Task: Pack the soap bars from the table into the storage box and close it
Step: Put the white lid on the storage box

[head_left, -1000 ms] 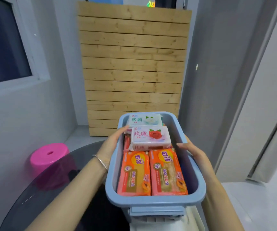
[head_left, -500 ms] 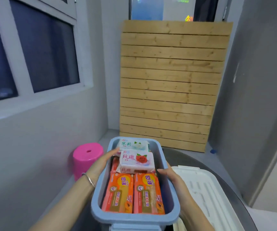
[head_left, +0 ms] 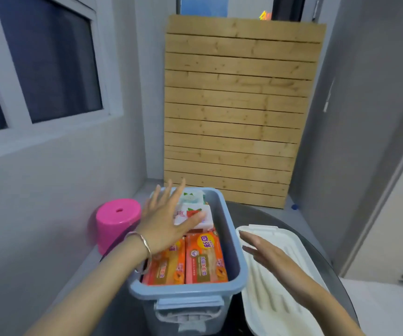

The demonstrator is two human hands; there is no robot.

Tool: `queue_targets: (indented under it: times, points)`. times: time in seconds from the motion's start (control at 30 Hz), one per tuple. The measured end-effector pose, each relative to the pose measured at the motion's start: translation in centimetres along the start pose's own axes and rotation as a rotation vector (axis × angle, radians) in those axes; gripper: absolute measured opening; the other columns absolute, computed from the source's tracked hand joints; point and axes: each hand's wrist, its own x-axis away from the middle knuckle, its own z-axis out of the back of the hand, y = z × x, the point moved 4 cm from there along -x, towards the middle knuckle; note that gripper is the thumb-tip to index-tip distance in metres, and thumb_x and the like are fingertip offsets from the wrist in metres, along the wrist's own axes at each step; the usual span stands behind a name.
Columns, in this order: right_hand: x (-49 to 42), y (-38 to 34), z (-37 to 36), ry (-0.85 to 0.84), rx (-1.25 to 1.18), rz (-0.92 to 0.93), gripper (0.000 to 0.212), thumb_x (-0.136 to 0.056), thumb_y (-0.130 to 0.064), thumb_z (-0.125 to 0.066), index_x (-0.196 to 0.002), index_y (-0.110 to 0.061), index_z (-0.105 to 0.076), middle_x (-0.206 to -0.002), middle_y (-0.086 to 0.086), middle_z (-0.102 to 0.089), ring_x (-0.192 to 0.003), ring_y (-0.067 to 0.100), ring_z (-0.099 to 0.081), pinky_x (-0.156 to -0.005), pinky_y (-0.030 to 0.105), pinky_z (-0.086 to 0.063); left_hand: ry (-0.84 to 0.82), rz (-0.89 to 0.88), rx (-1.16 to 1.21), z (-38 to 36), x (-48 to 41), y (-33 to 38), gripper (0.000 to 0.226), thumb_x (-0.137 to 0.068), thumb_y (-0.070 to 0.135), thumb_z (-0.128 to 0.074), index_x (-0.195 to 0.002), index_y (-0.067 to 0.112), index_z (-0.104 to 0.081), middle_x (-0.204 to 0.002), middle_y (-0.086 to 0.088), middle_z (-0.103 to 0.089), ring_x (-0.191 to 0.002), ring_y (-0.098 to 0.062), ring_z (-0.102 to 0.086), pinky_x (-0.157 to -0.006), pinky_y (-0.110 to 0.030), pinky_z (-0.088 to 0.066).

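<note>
Fingers of the left hand [head_left: 164, 221] are spread, empty, over soap bars [head_left: 205, 258] in the open storage box [head_left: 232, 241] at lower centre. The right hand [head_left: 265, 253] is held flat, empty, above the white lid [head_left: 280, 304]. A dark table [head_left: 253, 215] is seen beneath, a pink stool [head_left: 118, 221] at left, and a slatted wooden panel [head_left: 236, 105] behind.

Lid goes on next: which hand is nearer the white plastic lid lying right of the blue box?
Right. The right hand is over the white plastic lid; the left hand is over the blue plastic storage box.
</note>
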Motion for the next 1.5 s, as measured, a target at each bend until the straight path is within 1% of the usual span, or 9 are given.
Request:
queue_targets:
  times: [0.13,0.3,0.4,0.57,0.8,1.0,1.1,1.23,1.5]
  points:
    - [4.5,4.1,2.9,-0.035,0.227,-0.106,0.041,-0.077,-0.071,-0.050,-0.114,-0.057,-0.059,-0.128,-0.037,-0.052,-0.124,-0.016,-0.043,-0.107,0.020,-0.031,-0.230,-0.330,-0.076,-4.5,1.0,7.6,0.073,-0.076,0.078,-0.027,-0.136,0.059,0.012,-0.158,0.015,0.011,-0.146,-0.014,0.016,-0.116,-0.038,0.008]
    - [9.4,9.7,2.3,-0.034,0.416,-0.043,0.068,-0.070,-0.063,-0.067,-0.132,-0.044,-0.045,-0.137,-0.029,-0.048,-0.132,-0.014,-0.036,-0.116,0.019,-0.024,-0.438,-0.266,-0.095,-8.6,-0.8,9.9,0.069,-0.084,0.064,-0.042,-0.145,0.038,-0.025,-0.156,0.011,-0.021,-0.147,-0.016,-0.001,-0.117,-0.038,-0.004]
    - [9.6,12.0,0.9,0.027,0.893,0.129,0.054,-0.090,-0.056,-0.045,-0.141,-0.048,-0.030,-0.153,-0.027,-0.015,-0.144,-0.008,-0.006,-0.117,0.019,0.003,-0.442,-0.215,0.042,-9.1,-1.3,9.6,0.059,-0.084,0.053,-0.054,-0.137,0.031,-0.044,-0.149,0.007,-0.035,-0.145,-0.015,-0.011,-0.113,-0.035,-0.017]
    - [8.4,12.8,1.0,0.080,1.103,0.194,0.051,-0.102,-0.018,-0.026,-0.147,-0.044,-0.023,-0.158,-0.022,-0.011,-0.149,0.011,-0.010,-0.118,0.030,-0.007,-0.367,-0.172,0.094,-9.1,-1.0,9.0,0.044,-0.084,0.053,-0.054,-0.126,0.038,-0.054,-0.151,0.002,-0.031,-0.144,-0.014,-0.014,-0.112,-0.037,-0.018]
    - [8.1,5.2,8.5,0.729,0.266,0.306,0.028,-0.100,-0.021,-0.043,-0.123,-0.025,-0.059,-0.118,-0.012,-0.063,-0.112,0.014,-0.058,-0.084,0.006,-0.038,-0.273,-0.171,0.007,-8.7,-1.0,9.4,0.060,-0.079,0.059,-0.055,-0.135,0.040,-0.042,-0.154,-0.005,-0.028,-0.146,-0.021,-0.012,-0.119,-0.045,-0.006]
    - [7.1,-2.6,11.1,0.634,-0.588,0.503,0.026,-0.100,-0.029,-0.041,-0.117,-0.033,-0.061,-0.117,-0.005,-0.069,-0.104,0.013,-0.067,-0.078,0.031,-0.055,-0.285,0.139,0.498,-8.7,-1.8,13.3,0.104,-0.072,0.072,-0.051,-0.150,0.021,-0.004,-0.158,-0.002,-0.020,-0.142,-0.024,-0.026,-0.113,-0.040,-0.027]
    - [6.7,-5.6,10.7,0.462,-0.931,0.615,0.032,-0.103,-0.023,-0.035,-0.128,-0.026,-0.054,-0.128,-0.003,-0.065,-0.113,0.013,-0.064,-0.079,0.029,-0.057,-0.216,0.292,1.040,-7.6,-2.6,15.3,0.089,-0.076,0.066,-0.053,-0.142,0.010,-0.033,-0.142,-0.010,-0.047,-0.123,-0.028,-0.052,-0.100,-0.042,-0.046]
    - [6.5,-6.9,9.3,0.358,-0.985,0.530,0.039,-0.100,-0.028,-0.040,-0.137,-0.021,-0.047,-0.133,0.003,-0.061,-0.118,0.020,-0.062,-0.085,0.037,-0.056,0.101,0.251,1.348,-3.1,-3.0,13.7,0.016,-0.086,0.032,-0.062,-0.086,0.017,-0.062,-0.095,-0.008,-0.069,-0.088,-0.026,-0.065,-0.080,-0.045,-0.057]
    - [3.8,-7.3,2.0,0.281,-0.848,0.242,0.031,-0.095,-0.021,-0.049,-0.124,-0.016,-0.057,-0.122,0.006,-0.068,-0.113,0.022,-0.062,-0.097,0.037,-0.047,0.072,0.318,1.116,2.2,-1.1,4.0,0.025,-0.084,0.014,-0.064,-0.106,0.003,-0.065,-0.092,-0.012,-0.068,-0.065,-0.019,-0.066,-0.059,-0.027,-0.055]
